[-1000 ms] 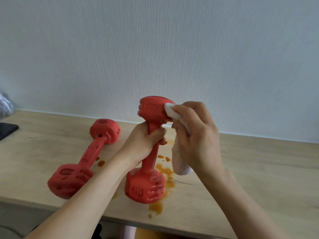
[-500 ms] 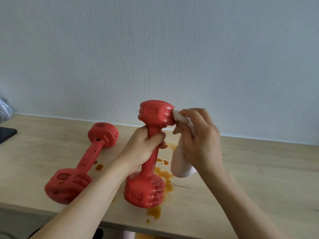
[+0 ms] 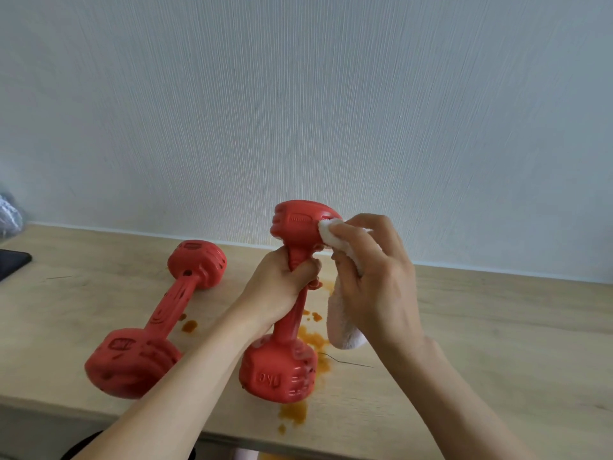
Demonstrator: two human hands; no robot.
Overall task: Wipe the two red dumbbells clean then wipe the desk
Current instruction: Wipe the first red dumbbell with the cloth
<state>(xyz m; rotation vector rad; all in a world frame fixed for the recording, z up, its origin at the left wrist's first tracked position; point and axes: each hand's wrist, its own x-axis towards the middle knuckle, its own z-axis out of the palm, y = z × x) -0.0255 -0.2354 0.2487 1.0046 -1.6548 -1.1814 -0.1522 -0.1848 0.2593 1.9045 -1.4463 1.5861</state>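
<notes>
Now two red dumbbells [image 3: 156,323] [image 3: 288,303]: left hand [image 3: 282,287] grip round one, right hand [image 3: 374,280] pinching one cloth [image 3: 343,327].

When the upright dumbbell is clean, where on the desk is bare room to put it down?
Bare desk lies right of the right hand, up to the wall. The middle is crowded: orange stains surround the upright dumbbell, and the lying dumbbell fills the left.

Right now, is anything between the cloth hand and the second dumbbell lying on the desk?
Yes. The upright dumbbell and the left hand gripping its handle stand between the right hand, which holds the white cloth, and the lying dumbbell further left.
</notes>
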